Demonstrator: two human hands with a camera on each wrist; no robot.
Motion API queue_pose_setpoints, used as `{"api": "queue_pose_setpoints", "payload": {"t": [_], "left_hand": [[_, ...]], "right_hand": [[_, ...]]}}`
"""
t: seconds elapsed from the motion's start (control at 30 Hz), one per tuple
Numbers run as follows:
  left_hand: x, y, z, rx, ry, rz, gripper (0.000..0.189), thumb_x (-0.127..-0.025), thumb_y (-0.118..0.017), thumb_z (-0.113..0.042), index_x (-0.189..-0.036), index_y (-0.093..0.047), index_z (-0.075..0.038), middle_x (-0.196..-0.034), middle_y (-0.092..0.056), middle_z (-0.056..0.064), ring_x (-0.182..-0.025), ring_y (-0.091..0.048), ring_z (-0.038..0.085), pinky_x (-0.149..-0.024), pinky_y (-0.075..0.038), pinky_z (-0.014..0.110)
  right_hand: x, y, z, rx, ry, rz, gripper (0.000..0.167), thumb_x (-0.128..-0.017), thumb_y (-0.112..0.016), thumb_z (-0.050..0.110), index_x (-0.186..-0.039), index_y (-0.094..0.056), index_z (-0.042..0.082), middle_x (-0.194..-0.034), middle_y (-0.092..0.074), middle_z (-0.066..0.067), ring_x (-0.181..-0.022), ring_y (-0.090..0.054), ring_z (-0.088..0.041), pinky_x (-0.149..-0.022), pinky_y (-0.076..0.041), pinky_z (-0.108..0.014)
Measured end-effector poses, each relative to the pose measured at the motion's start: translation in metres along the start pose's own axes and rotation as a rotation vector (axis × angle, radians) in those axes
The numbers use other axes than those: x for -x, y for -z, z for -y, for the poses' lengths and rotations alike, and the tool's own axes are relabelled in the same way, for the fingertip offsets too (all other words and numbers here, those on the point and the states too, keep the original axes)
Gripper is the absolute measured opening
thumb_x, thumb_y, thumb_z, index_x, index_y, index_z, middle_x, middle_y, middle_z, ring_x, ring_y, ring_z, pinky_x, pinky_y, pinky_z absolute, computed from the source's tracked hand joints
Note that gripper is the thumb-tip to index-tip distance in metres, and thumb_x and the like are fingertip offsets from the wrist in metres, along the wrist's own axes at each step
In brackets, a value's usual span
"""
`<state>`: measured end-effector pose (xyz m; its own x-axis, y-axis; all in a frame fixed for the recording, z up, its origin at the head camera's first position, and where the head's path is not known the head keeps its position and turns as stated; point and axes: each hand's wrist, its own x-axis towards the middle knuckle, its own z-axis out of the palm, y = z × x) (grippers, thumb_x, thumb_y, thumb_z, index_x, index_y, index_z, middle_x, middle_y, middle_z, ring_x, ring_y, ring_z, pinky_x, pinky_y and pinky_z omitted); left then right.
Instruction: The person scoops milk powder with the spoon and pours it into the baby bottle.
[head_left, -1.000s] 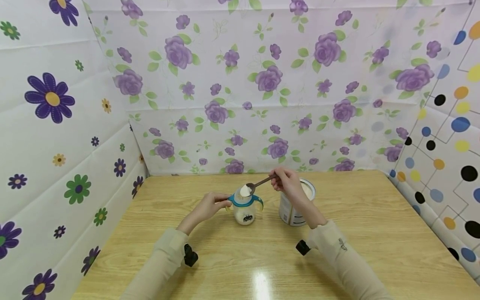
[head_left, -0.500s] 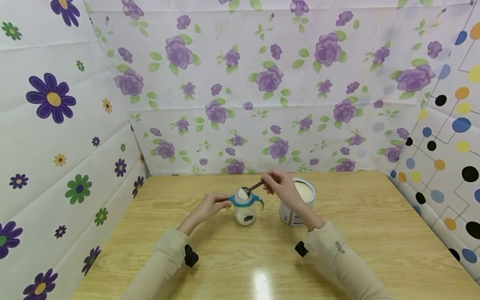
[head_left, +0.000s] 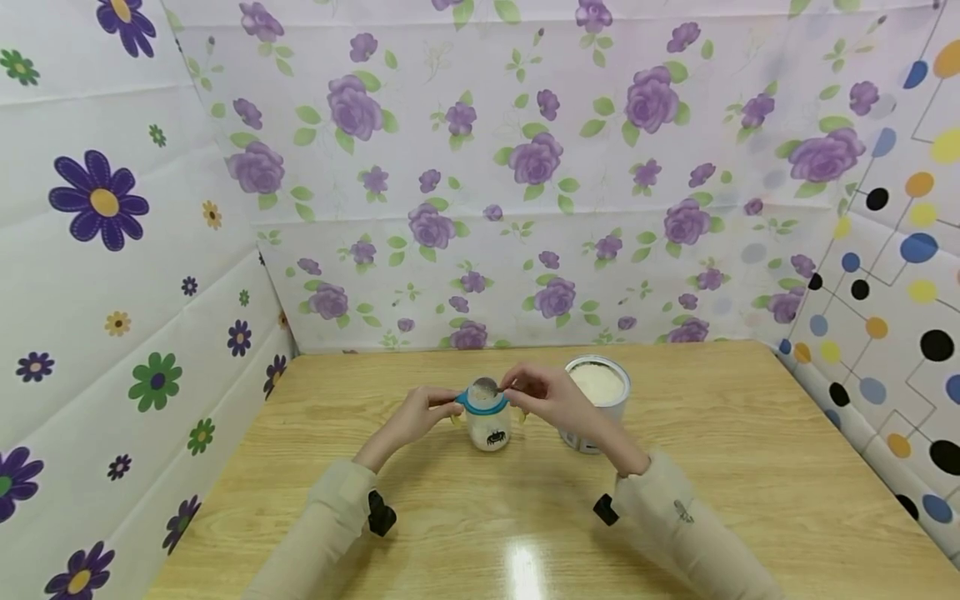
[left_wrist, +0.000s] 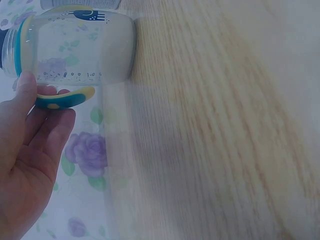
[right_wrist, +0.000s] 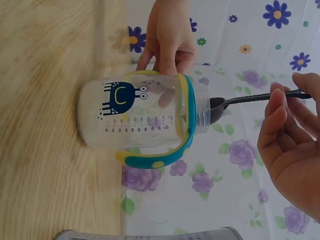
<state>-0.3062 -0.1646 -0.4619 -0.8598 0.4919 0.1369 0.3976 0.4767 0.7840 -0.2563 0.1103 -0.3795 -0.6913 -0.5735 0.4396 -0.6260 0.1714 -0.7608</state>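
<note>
A clear baby bottle (head_left: 489, 432) with a blue-and-yellow handled collar stands upright on the table, uncapped. Pale contents (right_wrist: 92, 117) fill its lower part. My left hand (head_left: 418, 414) pinches one handle (left_wrist: 62, 100) between thumb and fingers. My right hand (head_left: 551, 398) grips a dark spoon (right_wrist: 247, 98) by its handle. The spoon's bowl is tipped over the bottle's mouth, partly inside the neck in the right wrist view. Just right of the bottle stands an uncovered can (head_left: 574, 439) of pale powder, partly hidden by my right forearm.
The wooden table (head_left: 450, 533) carries the bottle and the can. A flowered cloth wall (head_left: 480, 275) rises behind its far edge. Patterned cloths also hang at left and right. A black wrist device (head_left: 381, 514) sits by each sleeve.
My right hand has moved left and down toward the bottle. The spoon, heaped with white powder earlier, has turned over at the mouth, and the heap is gone. My left hand keeps its place.
</note>
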Motion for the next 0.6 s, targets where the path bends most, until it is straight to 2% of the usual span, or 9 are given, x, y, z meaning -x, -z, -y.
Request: {"api": "queue_pose_setpoints", "payload": {"t": [0.13,0.2,0.23,0.43,0.6], "left_hand": [[0.000,-0.001,0.000,0.010,-0.003,0.001,0.033,-0.096,-0.060,-0.019,-0.126,-0.065,-0.006,-0.110,-0.072,0.014,-0.101,-0.069,0.025,-0.086,-0.058,0.033],[-0.001,0.000,0.001,0.009,-0.001,0.002,0.033,-0.096,-0.060,-0.019,-0.125,-0.066,-0.006,-0.110,-0.072,0.013,-0.102,-0.069,0.026,-0.087,-0.058,0.034],[-0.002,-0.001,0.006,0.006,-0.002,0.001,0.033,-0.095,-0.060,-0.021,-0.125,-0.066,-0.008,-0.110,-0.072,0.012,-0.101,-0.069,0.024,-0.087,-0.058,0.032],[-0.001,-0.001,0.007,-0.002,0.003,-0.004,0.033,-0.095,-0.061,-0.021,-0.125,-0.066,-0.009,-0.109,-0.073,0.010,-0.103,-0.069,0.024,-0.089,-0.057,0.032],[-0.002,-0.002,0.008,0.002,0.005,-0.009,0.034,-0.095,-0.061,-0.022,-0.126,-0.066,-0.008,-0.112,-0.072,0.011,-0.103,-0.069,0.025,-0.089,-0.057,0.033]], "right_hand": [[0.003,-0.005,-0.022,0.055,0.019,0.040,0.015,-0.096,-0.061,0.011,-0.106,-0.065,0.001,-0.083,-0.067,-0.012,-0.062,-0.056,-0.007,-0.052,-0.045,-0.021],[0.005,-0.007,-0.033,0.075,0.014,0.051,0.016,-0.096,-0.062,0.017,-0.107,-0.067,0.006,-0.083,-0.067,-0.007,-0.065,-0.056,-0.009,-0.053,-0.045,-0.021],[0.007,-0.008,-0.038,0.079,0.018,0.052,0.016,-0.096,-0.062,0.018,-0.107,-0.067,0.007,-0.083,-0.067,-0.005,-0.065,-0.056,-0.008,-0.053,-0.045,-0.022],[0.012,-0.009,-0.036,0.091,-0.034,0.034,0.015,-0.095,-0.063,0.014,-0.108,-0.068,0.010,-0.088,-0.068,-0.003,-0.070,-0.057,-0.010,-0.056,-0.046,-0.023],[0.014,-0.010,-0.022,0.102,-0.053,-0.044,0.014,-0.096,-0.061,0.010,-0.107,-0.068,0.004,-0.088,-0.068,-0.003,-0.068,-0.056,-0.013,-0.054,-0.044,-0.023]]}}
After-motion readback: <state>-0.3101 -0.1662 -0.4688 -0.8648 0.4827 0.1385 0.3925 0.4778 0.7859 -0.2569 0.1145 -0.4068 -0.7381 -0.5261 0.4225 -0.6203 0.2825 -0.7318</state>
